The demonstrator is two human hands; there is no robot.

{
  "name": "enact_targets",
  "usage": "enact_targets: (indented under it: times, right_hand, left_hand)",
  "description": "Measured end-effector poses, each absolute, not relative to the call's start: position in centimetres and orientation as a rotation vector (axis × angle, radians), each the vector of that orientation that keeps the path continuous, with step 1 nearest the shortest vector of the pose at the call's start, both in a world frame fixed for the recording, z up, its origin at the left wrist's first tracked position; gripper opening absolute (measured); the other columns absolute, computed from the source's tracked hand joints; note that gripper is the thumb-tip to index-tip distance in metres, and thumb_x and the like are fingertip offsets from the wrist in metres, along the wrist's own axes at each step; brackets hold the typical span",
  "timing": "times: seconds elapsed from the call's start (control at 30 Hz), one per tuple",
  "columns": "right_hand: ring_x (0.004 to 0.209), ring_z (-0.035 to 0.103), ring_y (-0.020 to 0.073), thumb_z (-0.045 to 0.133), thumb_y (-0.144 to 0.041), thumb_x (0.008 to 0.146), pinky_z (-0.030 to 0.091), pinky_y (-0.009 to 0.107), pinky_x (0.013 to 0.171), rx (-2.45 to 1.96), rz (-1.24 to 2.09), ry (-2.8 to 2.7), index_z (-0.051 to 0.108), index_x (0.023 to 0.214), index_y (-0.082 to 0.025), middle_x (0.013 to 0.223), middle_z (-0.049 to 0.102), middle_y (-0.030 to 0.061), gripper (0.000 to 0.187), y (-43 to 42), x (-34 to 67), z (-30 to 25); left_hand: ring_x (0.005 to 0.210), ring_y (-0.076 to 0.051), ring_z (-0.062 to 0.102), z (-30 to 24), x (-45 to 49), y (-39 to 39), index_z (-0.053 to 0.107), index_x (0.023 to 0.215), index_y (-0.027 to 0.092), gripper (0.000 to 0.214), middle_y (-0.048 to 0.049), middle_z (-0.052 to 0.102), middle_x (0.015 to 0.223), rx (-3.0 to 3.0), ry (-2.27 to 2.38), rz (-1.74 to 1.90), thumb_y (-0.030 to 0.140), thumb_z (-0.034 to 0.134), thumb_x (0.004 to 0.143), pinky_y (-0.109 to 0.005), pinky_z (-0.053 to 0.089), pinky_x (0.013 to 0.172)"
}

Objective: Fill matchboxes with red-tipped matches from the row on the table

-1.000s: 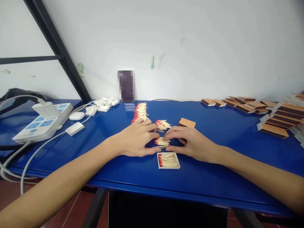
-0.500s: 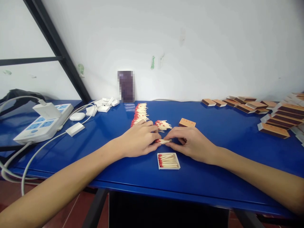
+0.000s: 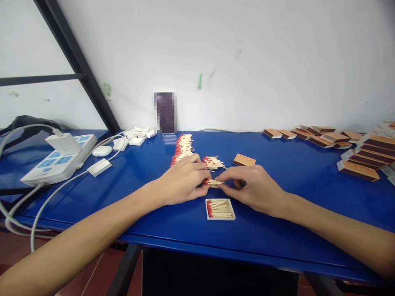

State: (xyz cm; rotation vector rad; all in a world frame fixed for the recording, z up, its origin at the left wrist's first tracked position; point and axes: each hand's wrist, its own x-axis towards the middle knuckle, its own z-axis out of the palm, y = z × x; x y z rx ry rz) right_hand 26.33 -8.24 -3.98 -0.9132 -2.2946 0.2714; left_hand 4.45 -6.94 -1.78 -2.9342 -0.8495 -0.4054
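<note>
A small bunch of matches lies crosswise between my two hands, just above the blue table. My left hand pinches the red-headed end, and its fingers hide part of the heads. On the plain ends, my right hand closes its thumb and forefinger. Nearer to me sits a white matchbox tray with a layer of matches in it, red heads to the left. Behind my hands lie a small heap of loose matches and a longer, larger pile of matches. An orange matchbox cover rests beyond my right hand.
Several matchboxes lie at the back right, with stacked matchboxes at the right edge. Empty white trays are heaped back left, near a power strip with cables. A dark, blurred-out rectangle leans on the wall.
Both hands keep hold of the bunch, with only slight finger shifts. The whole view has moved slightly; the tray and piles stay in place on the table.
</note>
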Motion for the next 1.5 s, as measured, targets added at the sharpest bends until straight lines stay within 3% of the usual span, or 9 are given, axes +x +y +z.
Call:
enact_targets:
  times: [0.17, 0.5, 0.83, 1.27, 1.5]
  right_hand:
    - [0.050, 0.051, 0.0082, 0.063, -0.024, 0.084, 0.041, 0.021, 0.048, -0.957, 0.501, -2.270, 0.074, 0.087, -0.022, 0.065, 0.068, -0.0034, 0.012, -10.2, 26.6, -2.4]
    - [0.048, 0.047, 0.0077, 0.064, -0.030, 0.085, 0.038, 0.021, 0.046, -1.043, 0.735, -2.447, 0.075, 0.085, -0.024, 0.062, 0.066, -0.0039, 0.013, -11.2, 26.6, -1.8]
    - [0.055, 0.052, 0.0074, 0.068, -0.017, 0.076, 0.043, 0.019, 0.051, -0.973, 0.729, -2.463, 0.072, 0.089, -0.022, 0.074, 0.067, -0.0036, 0.015, -11.2, 26.9, -1.7]
    - [0.059, 0.053, 0.0084, 0.066, -0.024, 0.082, 0.043, 0.021, 0.055, -0.865, 0.710, -2.494, 0.069, 0.086, -0.021, 0.075, 0.060, -0.0015, 0.006, -10.7, 27.2, -2.0]
    - [0.067, 0.056, 0.0119, 0.061, -0.022, 0.087, 0.044, 0.031, 0.075, -0.774, 0.505, -2.532, 0.067, 0.081, -0.021, 0.075, 0.064, -0.0014, 0.009, -10.7, 27.0, -2.5]
  left_hand:
    - [0.080, -0.018, 0.047, -0.9, 4.2, -7.8, 0.070, 0.083, 0.016, 0.014, -0.0020, 0.062, 0.072, -3.054, -0.786, -0.555, 0.024, 0.059, 0.084, -0.029, 0.041, 0.075]
    - [0.070, -0.014, 0.049, -1.0, 4.3, -8.5, 0.068, 0.079, 0.018, 0.012, 0.0019, 0.057, 0.067, -3.293, -0.704, -0.417, 0.029, 0.064, 0.078, -0.029, 0.040, 0.070]
    - [0.071, -0.012, 0.054, -1.0, 3.8, -8.0, 0.062, 0.084, 0.018, 0.014, 0.0026, 0.063, 0.078, -3.345, -0.666, -0.453, 0.026, 0.064, 0.073, -0.030, 0.042, 0.076]
    - [0.068, -0.014, 0.050, -0.8, 3.5, -7.9, 0.055, 0.072, 0.018, 0.006, 0.0013, 0.058, 0.070, -3.271, -0.651, -0.389, 0.023, 0.058, 0.071, -0.031, 0.040, 0.072]
    - [0.066, -0.013, 0.050, -0.9, 3.8, -8.2, 0.059, 0.073, 0.018, 0.002, 0.0026, 0.059, 0.067, -3.296, -0.615, -0.382, 0.019, 0.058, 0.074, -0.030, 0.039, 0.068]
